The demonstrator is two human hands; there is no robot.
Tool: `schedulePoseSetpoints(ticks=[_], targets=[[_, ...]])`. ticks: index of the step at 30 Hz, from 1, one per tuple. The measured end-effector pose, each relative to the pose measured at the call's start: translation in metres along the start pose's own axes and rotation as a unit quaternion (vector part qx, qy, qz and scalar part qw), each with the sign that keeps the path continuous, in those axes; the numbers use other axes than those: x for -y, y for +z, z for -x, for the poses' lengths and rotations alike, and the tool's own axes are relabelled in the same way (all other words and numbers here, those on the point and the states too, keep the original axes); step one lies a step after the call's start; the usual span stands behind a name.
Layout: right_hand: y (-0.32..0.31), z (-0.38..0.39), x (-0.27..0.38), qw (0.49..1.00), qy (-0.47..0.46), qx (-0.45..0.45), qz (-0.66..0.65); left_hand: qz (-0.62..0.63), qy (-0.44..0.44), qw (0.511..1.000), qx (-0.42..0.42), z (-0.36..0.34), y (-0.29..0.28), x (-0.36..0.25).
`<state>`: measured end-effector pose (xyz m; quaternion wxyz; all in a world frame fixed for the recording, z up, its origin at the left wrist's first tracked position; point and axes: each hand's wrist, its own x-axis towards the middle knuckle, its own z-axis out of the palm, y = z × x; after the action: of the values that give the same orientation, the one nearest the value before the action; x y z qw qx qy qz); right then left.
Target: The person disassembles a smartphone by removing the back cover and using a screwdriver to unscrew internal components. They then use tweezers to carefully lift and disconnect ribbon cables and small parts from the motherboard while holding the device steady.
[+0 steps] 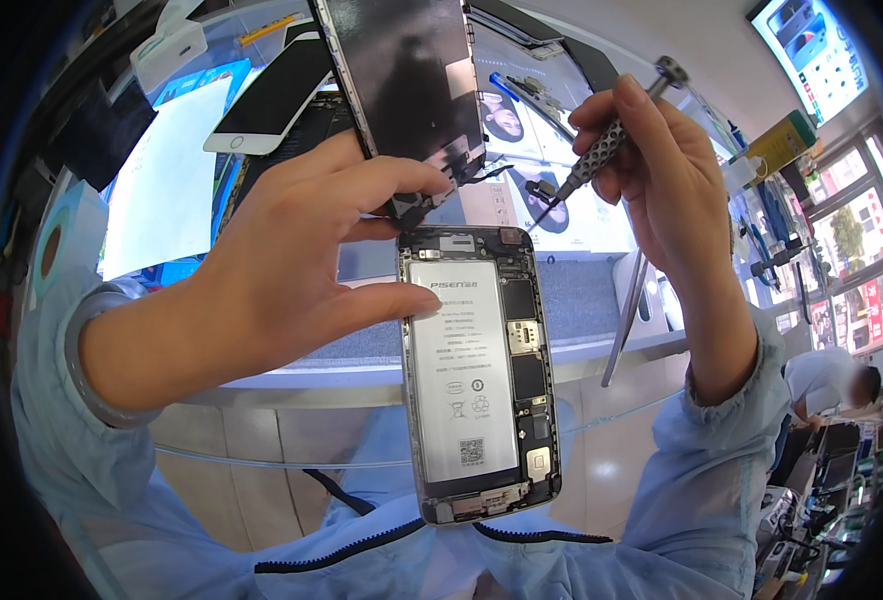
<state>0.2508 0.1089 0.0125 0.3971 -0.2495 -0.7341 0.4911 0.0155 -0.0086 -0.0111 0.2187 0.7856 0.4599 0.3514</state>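
Observation:
My left hand [281, 240] grips an opened phone body [539, 440] at its upper left, the thumb lying on the silver-white battery [471, 400]. Its forefinger rests on the lower end of the lifted screen assembly [401, 70], which stands up beyond the body with its dark back toward me. Some of that hand's fingers are hidden behind the parts. In my right hand [671, 180] is a slim metal screwdriver [601, 150] with a knurled handle. The screwdriver's tip points down left, close to the body's top right corner; whether it touches I cannot tell.
Beyond my left hand lies a white-fronted phone [266, 100] on a dark device, beside a white sheet [166, 170]. A glass-topped counter [341, 375] carries these. A green and yellow bottle [786, 145] stands right. Another person [826, 385] bends over at far right.

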Motion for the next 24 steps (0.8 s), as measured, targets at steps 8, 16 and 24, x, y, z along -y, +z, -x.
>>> schedulePoseSetpoints(ticks=[8, 16, 24], targets=[[-0.008, -0.0069, -0.0079, 0.996, 0.054, -0.02, -0.061, -0.01, -0.011, 1.0, 0.005, 0.0002, -0.001, -0.0022], [-0.0014, -0.0031, -0.0047, 0.999, 0.028, -0.002, -0.046, 0.011, -0.005, 1.0, 0.003, -0.0004, -0.0002, 0.001], [0.001, 0.0014, -0.0006, 0.999, -0.033, 0.007, -0.003, 0.007, 0.01, 1.0, -0.001, -0.0003, -0.0002, 0.0007]])
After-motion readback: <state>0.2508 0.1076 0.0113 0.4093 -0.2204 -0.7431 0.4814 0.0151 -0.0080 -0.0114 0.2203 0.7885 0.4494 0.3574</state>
